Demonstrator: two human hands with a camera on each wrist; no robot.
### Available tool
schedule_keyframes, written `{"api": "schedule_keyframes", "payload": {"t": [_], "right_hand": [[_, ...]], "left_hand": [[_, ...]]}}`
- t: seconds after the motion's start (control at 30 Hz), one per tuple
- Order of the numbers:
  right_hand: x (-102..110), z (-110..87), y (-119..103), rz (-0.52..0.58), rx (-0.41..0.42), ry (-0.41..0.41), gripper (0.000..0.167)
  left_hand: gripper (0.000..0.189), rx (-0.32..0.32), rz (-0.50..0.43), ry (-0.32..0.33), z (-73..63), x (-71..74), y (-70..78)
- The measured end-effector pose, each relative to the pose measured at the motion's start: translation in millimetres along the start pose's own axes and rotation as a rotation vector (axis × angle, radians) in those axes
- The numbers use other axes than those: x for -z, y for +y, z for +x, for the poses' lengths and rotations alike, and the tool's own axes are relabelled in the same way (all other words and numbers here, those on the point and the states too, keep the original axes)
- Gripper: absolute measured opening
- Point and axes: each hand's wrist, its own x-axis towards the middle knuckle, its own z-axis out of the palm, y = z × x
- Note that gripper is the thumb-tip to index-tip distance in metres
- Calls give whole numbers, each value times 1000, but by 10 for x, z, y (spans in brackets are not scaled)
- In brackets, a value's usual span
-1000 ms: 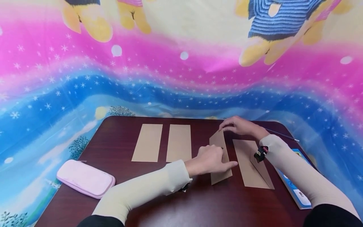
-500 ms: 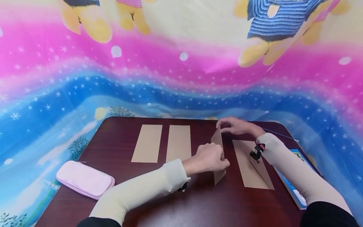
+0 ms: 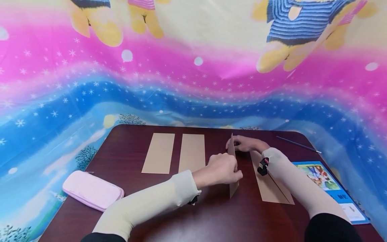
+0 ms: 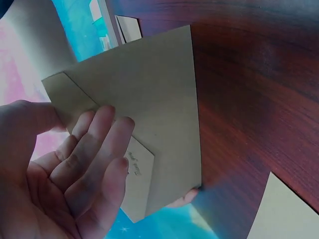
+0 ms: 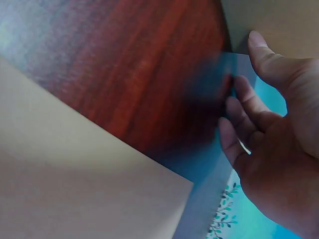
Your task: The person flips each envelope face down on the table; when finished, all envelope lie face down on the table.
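A tan paper envelope [image 3: 232, 168] stands on edge over the table, seen almost edge-on in the head view. My left hand [image 3: 220, 169] pinches its near part, with the thumb around the edge. In the left wrist view the fingers [image 4: 102, 134] lie in front of the envelope's flap [image 4: 139, 164], which bears small dark lettering. My right hand [image 3: 245, 144] holds the far end between thumb and fingers. The right wrist view shows the thumb [image 5: 266, 59] on the paper. Another tan envelope [image 3: 266, 191] with a diagonal fold lies partly under my right forearm.
Two flat tan paper rectangles [image 3: 158, 153] lie left of the hands. A pink pencil case [image 3: 92, 190] sits at the table's left edge. On the right are a blue picture book [image 3: 332, 191] and a thin dark stick [image 3: 297, 144]. A patterned cloth hangs behind the table.
The held envelope has turned from showing its broad face to nearly edge-on. My right hand has shifted left and slightly down, uncovering more of the book. My left thumb has drawn in.
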Motion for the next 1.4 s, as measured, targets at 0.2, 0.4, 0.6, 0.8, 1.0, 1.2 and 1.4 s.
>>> {"api": "schedule_keyframes", "payload": {"t": [0.2, 0.4, 0.6, 0.8, 1.0, 1.2, 1.4], "right_hand": [[-31, 27, -5, -49, -10, -3, 19], [121, -40, -21, -24, -46, -32, 13], [402, -204, -16, 166, -178, -42, 23], [557, -290, -20, 219, -210, -7, 27], [451, -268, 31, 207, -210, 1, 23], [279, -220, 92, 161, -211, 11, 20], [151, -161, 132, 112, -165, 6, 16]], "left_hand": [[50, 3, 77, -33, -106, 64, 33], [55, -24, 30, -73, -205, 160, -5], [44, -4, -149, -127, -239, 240, -139], [46, 43, -194, -176, -240, 140, -238], [45, 134, -212, -254, -238, -84, -294], [31, 219, -148, -315, -201, -278, -335], [39, 250, -94, -355, -171, -413, -350]]}}
